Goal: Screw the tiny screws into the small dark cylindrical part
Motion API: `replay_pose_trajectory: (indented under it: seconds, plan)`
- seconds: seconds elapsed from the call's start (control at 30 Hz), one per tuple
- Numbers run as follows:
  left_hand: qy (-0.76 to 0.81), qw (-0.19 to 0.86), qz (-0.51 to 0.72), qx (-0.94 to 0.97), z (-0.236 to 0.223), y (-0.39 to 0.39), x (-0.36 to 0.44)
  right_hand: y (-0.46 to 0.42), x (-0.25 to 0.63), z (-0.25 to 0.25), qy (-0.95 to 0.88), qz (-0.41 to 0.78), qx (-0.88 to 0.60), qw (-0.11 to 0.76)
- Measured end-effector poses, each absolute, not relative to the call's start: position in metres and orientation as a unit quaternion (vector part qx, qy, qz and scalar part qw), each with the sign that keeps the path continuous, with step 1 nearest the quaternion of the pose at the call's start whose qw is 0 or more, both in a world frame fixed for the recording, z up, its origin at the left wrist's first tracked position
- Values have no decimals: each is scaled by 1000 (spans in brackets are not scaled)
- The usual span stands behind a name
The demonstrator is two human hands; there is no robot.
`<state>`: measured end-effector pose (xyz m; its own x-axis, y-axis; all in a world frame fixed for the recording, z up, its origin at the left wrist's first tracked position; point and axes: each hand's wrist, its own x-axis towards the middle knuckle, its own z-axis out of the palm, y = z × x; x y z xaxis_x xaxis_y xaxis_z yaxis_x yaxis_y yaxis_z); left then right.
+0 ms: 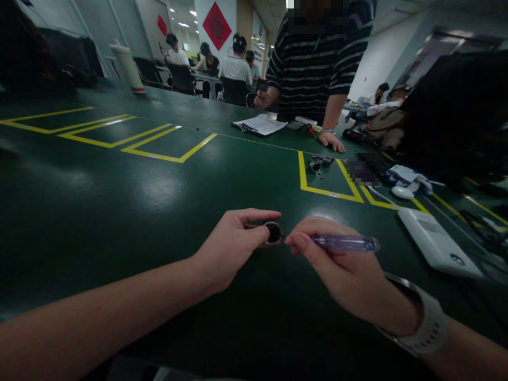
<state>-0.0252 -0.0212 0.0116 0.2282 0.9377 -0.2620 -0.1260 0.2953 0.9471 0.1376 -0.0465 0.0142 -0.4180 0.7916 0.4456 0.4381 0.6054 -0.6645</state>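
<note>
My left hand [234, 241] is closed around a small round metal ring-shaped part [273, 233], its dark round opening facing me. In my right hand [337, 264] is a screwdriver [345, 243] with a clear purple handle, lying nearly level and pointing left. Fingertips of the right hand pinch near its shaft, and the tip reaches the right side of the metal part. Whether the tip sits in a screw is too small to tell. Both hands are just above the dark green tabletop [178, 227].
Small metal parts [316, 165] lie inside a yellow-taped box beyond my hands. A white power bank [438, 241] with a cable rests at right, near a white mouse-like object [402, 192]. A clipboard [260, 124] lies across the table, where a person in a striped shirt [317, 69] leans.
</note>
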Motion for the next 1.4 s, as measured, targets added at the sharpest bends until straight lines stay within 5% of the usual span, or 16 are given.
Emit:
replay_pose_trajectory:
  seconds: [0.27, 0.47, 0.77, 1.1, 1.4]
  plan:
    - [468, 640, 422, 441, 9, -21, -25, -53, 136, 17, -861, 158, -324, 359]
    - [443, 649, 419, 456, 7, -21, -29, -46, 140, 15, -812, 215, -374, 392]
    - [441, 658, 426, 437, 12, -22, -30, -40, 138, 0, -619, 460, -395, 499]
    - [466, 618, 432, 463, 11, -20, -29, -33, 131, -5, -371, 669, -374, 525]
    - [469, 615, 437, 459, 11, -21, -29, -35, 136, -3, -479, 563, -385, 553]
